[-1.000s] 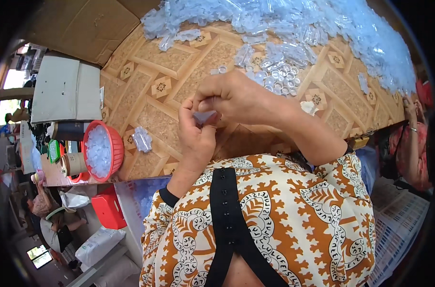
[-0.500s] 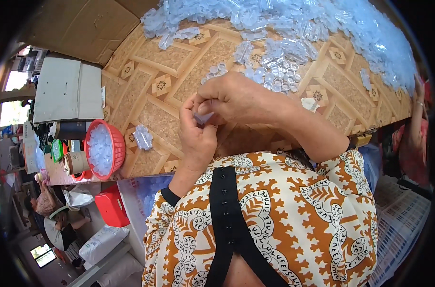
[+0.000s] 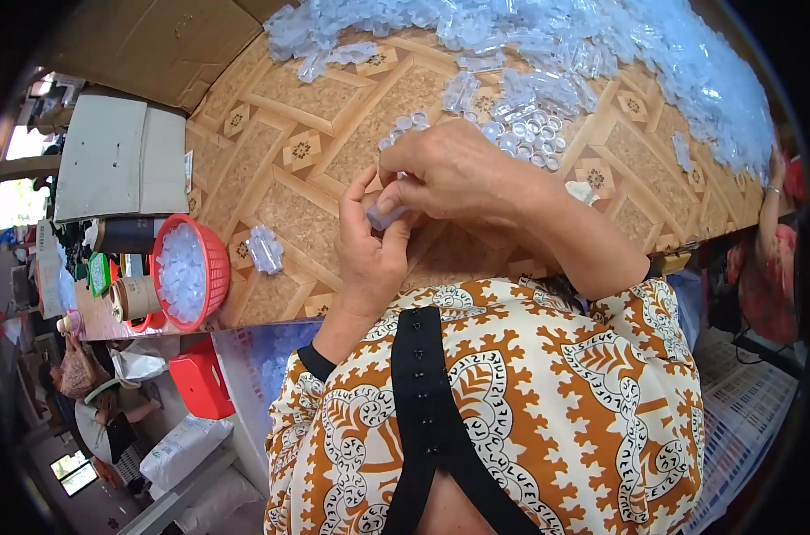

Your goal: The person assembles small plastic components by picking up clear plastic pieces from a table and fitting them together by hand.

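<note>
A small translucent plastic piece point(image 3: 382, 217) is between my two hands, above the near middle of the table. My left hand point(image 3: 369, 254) is closed round it from the left, fingers curled up. From the right, my right hand point(image 3: 454, 169) reaches over with its thumb pressed on the piece's top; part of the piece is hidden by the fingers. Just beyond my hands lie small round clear caps point(image 3: 534, 134) in one cluster, with a smaller group of caps point(image 3: 403, 127) to the left. Clear plastic tubes point(image 3: 547, 92) lie behind the caps.
A large heap of clear plastic parts point(image 3: 672, 71) covers the far right of the table. At left stand a red basket point(image 3: 216, 276) of translucent pieces and a cardboard box point(image 3: 155, 45). A few clear parts point(image 3: 265, 250) lie beside the basket. Another person's arm point(image 3: 768, 209) is at far right.
My right thumb has come down onto the plastic piece, and the right hand has turned slightly. My left hand still grips it. The whole view has shifted a little.
</note>
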{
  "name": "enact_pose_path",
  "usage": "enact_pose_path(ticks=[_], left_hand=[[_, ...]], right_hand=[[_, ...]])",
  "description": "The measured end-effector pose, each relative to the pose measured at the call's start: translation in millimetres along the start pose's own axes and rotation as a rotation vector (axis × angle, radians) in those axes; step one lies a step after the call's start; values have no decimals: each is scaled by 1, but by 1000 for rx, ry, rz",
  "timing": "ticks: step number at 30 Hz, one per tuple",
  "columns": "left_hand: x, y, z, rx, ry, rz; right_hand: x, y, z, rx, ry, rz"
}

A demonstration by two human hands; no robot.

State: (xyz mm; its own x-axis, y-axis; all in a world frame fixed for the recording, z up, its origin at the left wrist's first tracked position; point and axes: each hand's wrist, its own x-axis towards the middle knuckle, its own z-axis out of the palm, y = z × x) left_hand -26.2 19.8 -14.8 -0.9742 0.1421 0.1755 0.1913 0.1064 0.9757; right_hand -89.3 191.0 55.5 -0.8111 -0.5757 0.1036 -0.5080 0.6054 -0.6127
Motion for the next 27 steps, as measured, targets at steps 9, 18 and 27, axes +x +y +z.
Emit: enact_pose_path(ticks=[9,18,27], left_hand=[[-2,1,-1,58,-66,91],[12,25,1,65,8,308],[25,37,2,-103,-1,219]], right_hand=[[6,7,-6,279,-305,105],[3,9,-17,752,-278,-26],[5,1,-13,845,-148,97]])
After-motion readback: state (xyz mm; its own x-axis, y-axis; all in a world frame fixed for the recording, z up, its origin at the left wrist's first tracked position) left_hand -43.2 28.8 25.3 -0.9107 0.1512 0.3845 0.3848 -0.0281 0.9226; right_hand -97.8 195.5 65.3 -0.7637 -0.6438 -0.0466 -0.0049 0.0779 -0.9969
